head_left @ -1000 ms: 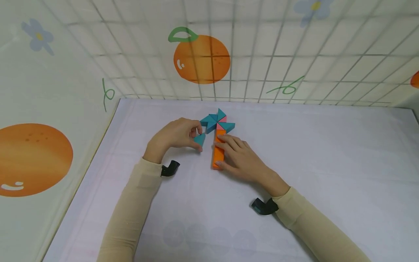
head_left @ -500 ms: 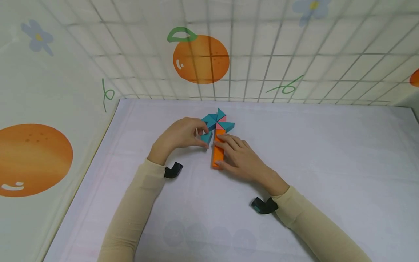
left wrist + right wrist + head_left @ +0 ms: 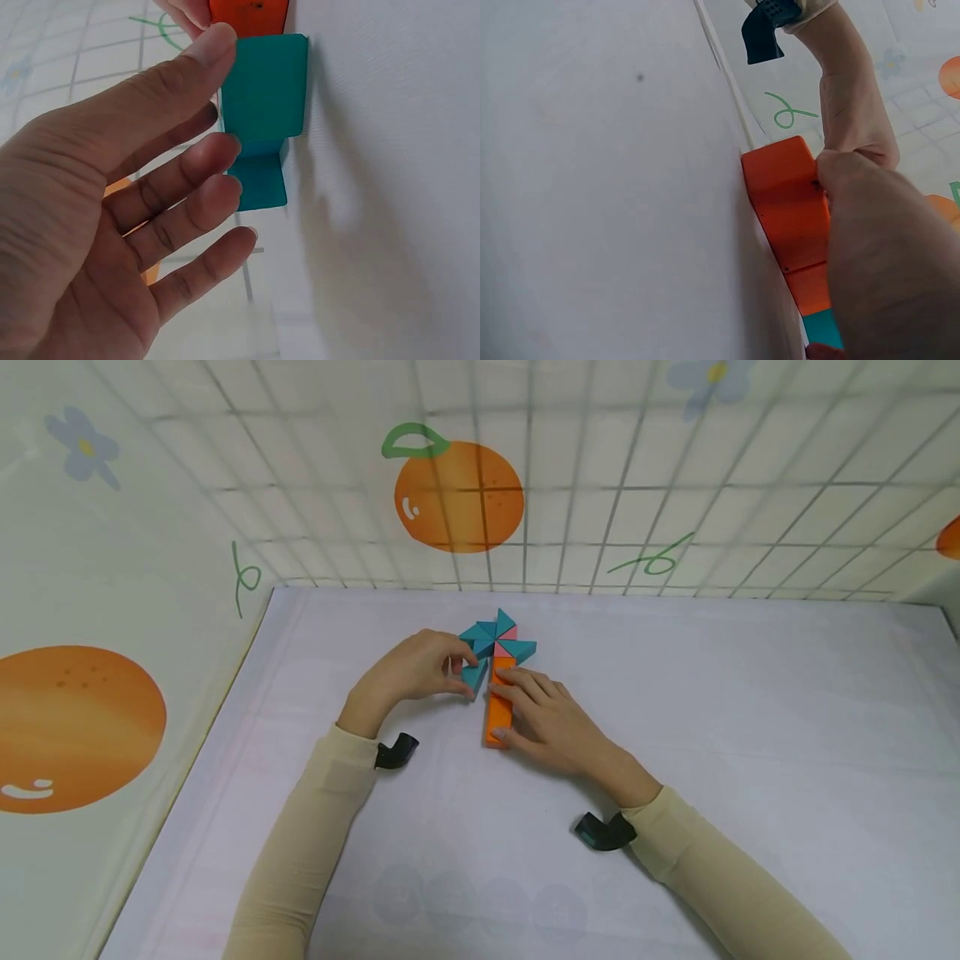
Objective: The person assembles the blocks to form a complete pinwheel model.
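In the head view my left hand (image 3: pixel 412 667) pinches a teal triangular block (image 3: pixel 475 675) between thumb and fingers, just left of the orange bar. The left wrist view shows this teal block (image 3: pixel 266 86) under the thumb, its other fingers loosely spread. My right hand (image 3: pixel 551 722) rests over a bar of orange blocks (image 3: pixel 500 718), fingertips and thumb tip on top. At the bar's far end lies a pinwheel of teal, blue and pink triangular blocks (image 3: pixel 487 633). The right wrist view shows the orange blocks (image 3: pixel 787 206) in a row beside the right thumb.
A white cloth-covered table (image 3: pixel 712 735) lies beneath everything. Behind it rises a grid-patterned wall (image 3: pixel 585 468) with a printed orange (image 3: pixel 459 497). A black device sits at the left wrist (image 3: pixel 397 752), another at the right wrist (image 3: pixel 606 832).
My left hand has moved right with the teal block, bringing it close beside the orange bar and below the pinwheel. The right hand has stayed on the orange bar.
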Tool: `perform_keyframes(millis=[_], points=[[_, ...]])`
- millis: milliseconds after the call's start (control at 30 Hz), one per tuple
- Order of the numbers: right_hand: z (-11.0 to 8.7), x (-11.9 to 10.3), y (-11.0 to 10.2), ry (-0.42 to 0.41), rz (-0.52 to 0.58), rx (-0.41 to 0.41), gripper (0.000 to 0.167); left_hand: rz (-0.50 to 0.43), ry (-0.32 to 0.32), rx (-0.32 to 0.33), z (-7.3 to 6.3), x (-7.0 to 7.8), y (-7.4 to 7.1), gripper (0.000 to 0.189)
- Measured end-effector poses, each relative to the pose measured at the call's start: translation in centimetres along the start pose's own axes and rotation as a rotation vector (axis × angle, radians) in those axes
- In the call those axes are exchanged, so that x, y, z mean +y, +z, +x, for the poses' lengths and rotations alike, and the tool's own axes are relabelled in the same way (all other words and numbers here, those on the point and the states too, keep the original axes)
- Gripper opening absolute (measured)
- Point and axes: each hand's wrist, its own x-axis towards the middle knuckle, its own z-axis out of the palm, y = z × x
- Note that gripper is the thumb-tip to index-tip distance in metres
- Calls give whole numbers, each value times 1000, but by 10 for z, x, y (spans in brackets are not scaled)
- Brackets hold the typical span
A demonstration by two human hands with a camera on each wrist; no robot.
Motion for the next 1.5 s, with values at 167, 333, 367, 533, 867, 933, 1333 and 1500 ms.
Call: perform_keyframes(millis=[167, 333, 367, 533, 867, 933, 1333, 1500], points=[[0, 1, 1, 3, -6, 1, 57, 2, 2, 3, 0, -1, 0, 36], [0, 1, 2, 6, -6, -1, 58, 37, 19, 17, 1, -1, 1, 25], [0, 1, 2, 7, -7, -3, 58, 42, 23, 22, 1, -1, 1, 23], [0, 1, 2, 6, -7, -4, 59, 50, 39, 40, 2, -1, 1, 21], [0, 2, 3, 12, -8, -11, 62, 92, 62, 37, 4, -2, 4, 17], [0, 2, 4, 18, -6, -14, 62, 105, 59, 37, 4, -1, 4, 17], [-1, 2, 3, 4, 10, 13, 62, 115, 75, 48, 4, -1, 5, 15], [-1, 3, 2, -5, -2, 42, 60, 111, 72, 57, 5, 0, 5, 14]])
